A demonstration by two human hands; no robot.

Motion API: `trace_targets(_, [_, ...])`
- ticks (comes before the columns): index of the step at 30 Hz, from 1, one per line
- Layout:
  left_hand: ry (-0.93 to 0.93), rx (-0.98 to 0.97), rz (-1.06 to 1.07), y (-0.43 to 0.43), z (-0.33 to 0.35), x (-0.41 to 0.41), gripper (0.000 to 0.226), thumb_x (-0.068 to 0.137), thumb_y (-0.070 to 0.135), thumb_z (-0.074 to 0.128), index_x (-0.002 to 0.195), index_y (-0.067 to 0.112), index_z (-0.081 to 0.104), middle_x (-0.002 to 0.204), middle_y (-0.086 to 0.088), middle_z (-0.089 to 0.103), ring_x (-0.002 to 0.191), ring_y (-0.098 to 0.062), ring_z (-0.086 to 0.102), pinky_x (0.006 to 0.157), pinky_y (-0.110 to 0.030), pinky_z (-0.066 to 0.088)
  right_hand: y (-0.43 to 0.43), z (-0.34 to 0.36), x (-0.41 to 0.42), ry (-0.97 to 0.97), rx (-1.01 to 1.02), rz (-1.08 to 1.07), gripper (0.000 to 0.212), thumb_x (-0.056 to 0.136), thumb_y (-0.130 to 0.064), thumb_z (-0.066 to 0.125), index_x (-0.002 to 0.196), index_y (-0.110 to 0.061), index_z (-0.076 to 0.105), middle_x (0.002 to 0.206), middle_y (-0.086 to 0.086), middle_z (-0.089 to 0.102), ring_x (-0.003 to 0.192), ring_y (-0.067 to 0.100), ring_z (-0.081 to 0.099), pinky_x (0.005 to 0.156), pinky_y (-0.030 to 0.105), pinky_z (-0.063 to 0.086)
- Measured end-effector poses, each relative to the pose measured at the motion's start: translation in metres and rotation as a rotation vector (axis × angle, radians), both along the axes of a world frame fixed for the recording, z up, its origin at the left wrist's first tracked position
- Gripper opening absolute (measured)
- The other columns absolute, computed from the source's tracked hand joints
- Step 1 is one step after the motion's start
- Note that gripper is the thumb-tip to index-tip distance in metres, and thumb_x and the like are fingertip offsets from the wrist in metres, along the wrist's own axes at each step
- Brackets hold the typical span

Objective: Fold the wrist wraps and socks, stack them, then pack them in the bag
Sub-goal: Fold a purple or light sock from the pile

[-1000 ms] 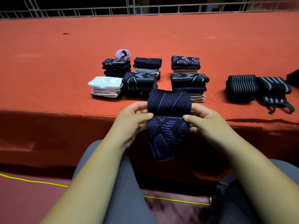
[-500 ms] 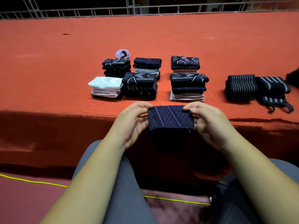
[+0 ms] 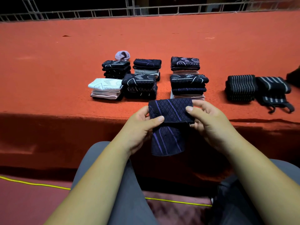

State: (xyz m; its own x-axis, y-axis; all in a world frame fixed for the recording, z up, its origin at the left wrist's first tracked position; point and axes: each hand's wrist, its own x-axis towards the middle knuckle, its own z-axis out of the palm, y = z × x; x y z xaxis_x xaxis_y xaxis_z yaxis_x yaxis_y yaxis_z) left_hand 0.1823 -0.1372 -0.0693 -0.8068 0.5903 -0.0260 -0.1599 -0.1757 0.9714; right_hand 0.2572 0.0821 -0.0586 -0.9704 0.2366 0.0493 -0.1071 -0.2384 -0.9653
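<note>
Left hand [image 3: 138,127] and right hand [image 3: 209,122] pinching knitted navy sock [image 3: 170,111], grip clamped at either side, before table [image 3: 65,70] edge. Lower flap now hanging longer than half-second ago; diamond weave, purple stripes showing.

Sock [image 3: 170,111]: dark knit cloth, raised diamond texture, matt. Platform cover [image 3: 65,62]: red felt-like carpet, rough, matt. Wrist wraps [image 3: 240,88]: ribbed woven cloth. Railing [image 3: 178,10]: bare metal, dull.

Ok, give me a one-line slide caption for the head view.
Left hand and right hand pinch a half-folded navy sock, facing sock stacks and two wrist wraps on the red ledge.
</note>
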Motion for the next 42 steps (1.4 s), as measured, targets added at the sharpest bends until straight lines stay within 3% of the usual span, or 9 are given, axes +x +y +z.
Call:
trace_targets(3, [-0.004, 0.053, 0.018, 0.001, -0.001, 0.000, 0.042, 0.102, 0.001, 0.063, 0.144, 0.009, 0.057, 0.138, -0.025, 0.067, 0.131, -0.047, 0.061, 0.112, -0.059, 0.048, 0.002, -0.004, 0.004, -0.116, 0.173, 0.118, 0.033, 0.097, -0.034, 0.072, 0.121, -0.011, 0.076, 0.122, 0.012, 0.077, 0.107, 0.027, 0.067, 0.090, 0.041, 0.051])
trace_targets(7, [0.029, 0.041, 0.076, 0.001, 0.001, 0.000, 0.038, 0.100, 0.001, 0.067, 0.137, 0.007, 0.061, 0.132, -0.024, 0.070, 0.123, -0.041, 0.067, 0.110, -0.058, 0.051, 0.001, -0.002, 0.008, -0.116, 0.199, 0.165, 0.033, 0.095, -0.033, 0.074, 0.123, -0.016, 0.076, 0.124, 0.027, 0.072, 0.100, 0.032, 0.062, 0.089, 0.048, 0.047])
trace_targets(14, [0.181, -0.072, 0.218, -0.003, 0.004, -0.003, 0.032, 0.094, 0.001, 0.074, 0.124, 0.011, 0.070, 0.118, -0.018, 0.077, 0.109, -0.028, 0.074, 0.100, -0.047, 0.059, -0.002, -0.002, 0.006, -0.075, 0.296, 0.071, 0.023, 0.104, -0.023, 0.067, 0.112, -0.003, 0.072, 0.081, 0.019, 0.057, 0.066, 0.025, 0.049, 0.059, 0.034, 0.045])
trace_targets(19, [0.113, -0.007, 0.115, -0.007, 0.003, -0.005, 0.039, 0.098, 0.000, 0.069, 0.136, 0.011, 0.065, 0.131, -0.027, 0.069, 0.111, -0.033, 0.068, 0.100, -0.049, 0.054, -0.001, 0.001, 0.010, -0.087, 0.259, 0.162, 0.026, 0.100, -0.017, 0.070, 0.126, -0.016, 0.071, 0.093, 0.009, 0.068, 0.074, 0.013, 0.056, 0.062, 0.025, 0.045])
trace_targets(23, [0.042, 0.034, 0.073, -0.007, 0.002, -0.005, 0.047, 0.093, 0.006, 0.070, 0.138, 0.016, 0.065, 0.136, -0.034, 0.063, 0.116, -0.041, 0.065, 0.110, -0.063, 0.047, -0.001, -0.001, 0.009, -0.081, 0.239, 0.175, 0.028, 0.101, -0.011, 0.068, 0.128, -0.020, 0.072, 0.122, 0.025, 0.073, 0.098, 0.027, 0.060, 0.076, 0.037, 0.047])
trace_targets(28, [0.032, 0.029, 0.031, -0.006, 0.001, -0.004, 0.045, 0.101, -0.001, 0.063, 0.143, 0.015, 0.060, 0.132, -0.033, 0.067, 0.118, -0.045, 0.066, 0.113, -0.067, 0.045, 0.000, -0.003, 0.009, -0.084, 0.242, 0.163, 0.024, 0.101, -0.011, 0.068, 0.124, -0.015, 0.073, 0.105, 0.011, 0.070, 0.093, 0.026, 0.055, 0.070, 0.034, 0.047])
trace_targets(33, [0.087, -0.030, 0.027, -0.005, -0.001, -0.004, 0.040, 0.106, 0.009, 0.061, 0.144, 0.022, 0.058, 0.122, -0.033, 0.071, 0.114, -0.047, 0.068, 0.109, -0.071, 0.046, -0.002, 0.000, 0.010, -0.080, 0.276, 0.150, 0.021, 0.103, -0.016, 0.067, 0.122, -0.017, 0.073, 0.093, 0.011, 0.061, 0.069, 0.014, 0.049, 0.060, 0.026, 0.043])
trace_targets(36, [0.081, -0.021, 0.028, -0.005, -0.001, -0.004, 0.039, 0.107, 0.010, 0.060, 0.144, 0.020, 0.056, 0.123, -0.032, 0.071, 0.116, -0.049, 0.068, 0.109, -0.070, 0.047, -0.003, 0.001, 0.011, -0.077, 0.271, 0.179, 0.023, 0.103, -0.018, 0.067, 0.125, -0.021, 0.073, 0.094, 0.016, 0.058, 0.071, 0.023, 0.045, 0.059, 0.030, 0.040])
trace_targets(42, [-0.001, 0.025, 0.022, -0.003, 0.005, 0.001, 0.032, 0.109, 0.014, 0.057, 0.141, 0.017, 0.059, 0.131, -0.021, 0.072, 0.122, -0.041, 0.069, 0.104, -0.055, 0.056, -0.006, 0.002, 0.011, -0.057, 0.120, 0.203, 0.035, 0.106, -0.009, 0.059, 0.130, -0.031, 0.072, 0.114, 0.020, 0.071, 0.099, 0.035, 0.053, 0.088, 0.048, 0.047])
